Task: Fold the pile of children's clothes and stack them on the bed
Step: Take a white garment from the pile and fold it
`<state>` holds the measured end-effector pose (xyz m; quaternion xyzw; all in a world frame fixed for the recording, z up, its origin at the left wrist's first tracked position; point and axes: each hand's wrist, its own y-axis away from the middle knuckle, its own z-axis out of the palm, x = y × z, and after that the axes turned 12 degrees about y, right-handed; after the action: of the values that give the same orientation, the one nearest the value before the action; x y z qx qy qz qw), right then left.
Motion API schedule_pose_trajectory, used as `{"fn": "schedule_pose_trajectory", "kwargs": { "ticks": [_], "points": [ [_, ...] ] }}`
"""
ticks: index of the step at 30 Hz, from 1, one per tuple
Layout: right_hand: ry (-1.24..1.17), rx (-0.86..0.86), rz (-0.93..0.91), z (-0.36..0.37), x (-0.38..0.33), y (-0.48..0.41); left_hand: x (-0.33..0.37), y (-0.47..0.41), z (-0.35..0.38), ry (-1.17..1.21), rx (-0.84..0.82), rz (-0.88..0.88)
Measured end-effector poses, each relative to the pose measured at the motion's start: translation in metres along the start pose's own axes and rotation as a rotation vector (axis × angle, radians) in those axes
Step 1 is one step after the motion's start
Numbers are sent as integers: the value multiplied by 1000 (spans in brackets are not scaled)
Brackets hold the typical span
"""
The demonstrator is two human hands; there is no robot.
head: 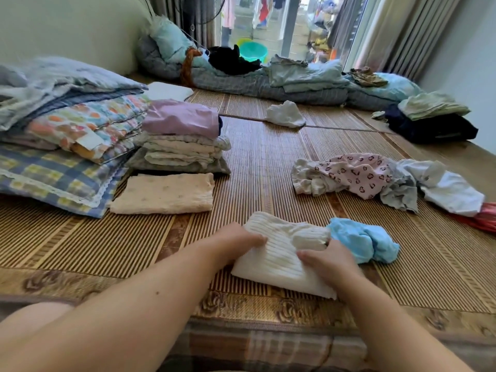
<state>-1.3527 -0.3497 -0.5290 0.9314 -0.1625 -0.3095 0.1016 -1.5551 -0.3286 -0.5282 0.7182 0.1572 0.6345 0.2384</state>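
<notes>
Near edge of woven bamboo mat [268,162]: left hand [236,241] and right hand [328,260], fingers curled, gripped white ribbed knit garment [276,260]; crumpled light-blue cloth [362,241] touched its right.

Readable text: none visible.
Labels or brands: none legible on the folded clothes [185,135], the bedding [67,124], or the woven mat [268,162].

Bare bamboo mat [257,162] runs open straight ahead of the white ribbed garment [279,253]. Blue cloth [362,242] touches its right side; folded stack [182,140] blocks far left.
</notes>
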Motion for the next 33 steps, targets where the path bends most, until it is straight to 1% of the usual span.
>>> {"fn": "schedule_pose_trajectory", "kwargs": {
  "ticks": [2, 4, 6, 8, 10, 12, 15, 18, 21, 24, 26, 28, 29, 31, 33],
  "points": [
    [-87, 31, 0, -2, 0, 4, -3, 1, -4, 143, -37, 13],
    [-153, 16, -70, -4, 4, 8, -7, 1, -7, 40, -31, 106],
    [-111, -25, -159, -6, 7, 11, -7, 9, -8, -47, -97, 181],
    [-55, -67, -211, -9, 8, 13, -7, 14, -13, -85, -193, 193],
    [-9, -106, -226, -12, 2, 16, -4, 21, -21, -108, -279, 169],
    [-2, -122, -259, -15, -10, 18, -1, 25, -32, -120, -299, 177],
    [-77, -141, -365, -20, -48, 20, 8, 32, -58, -108, -182, 264],
    [-165, -194, -467, -17, -101, 2, 20, 32, -99, -89, 14, 442],
    [-168, -216, -558, 5, -159, -29, 27, 18, -150, -56, 190, 541],
    [-126, -190, -625, 37, -208, -56, 29, 0, -193, -46, 300, 585],
    [-83, -216, -643, 60, -231, -70, 27, -15, -214, -74, 353, 570],
    [3, -238, -640, 81, -239, -82, 22, -31, -227, -128, 379, 500],
    [73, -242, -629, 89, -240, -88, 19, -37, -230, -179, 389, 440],
    [216, -223, -581, 101, -238, -96, 13, -46, -233, -360, 407, 301],
    [280, -181, -534, 106, -232, -99, 12, -51, -230, -480, 426, 204]
  ]
}}
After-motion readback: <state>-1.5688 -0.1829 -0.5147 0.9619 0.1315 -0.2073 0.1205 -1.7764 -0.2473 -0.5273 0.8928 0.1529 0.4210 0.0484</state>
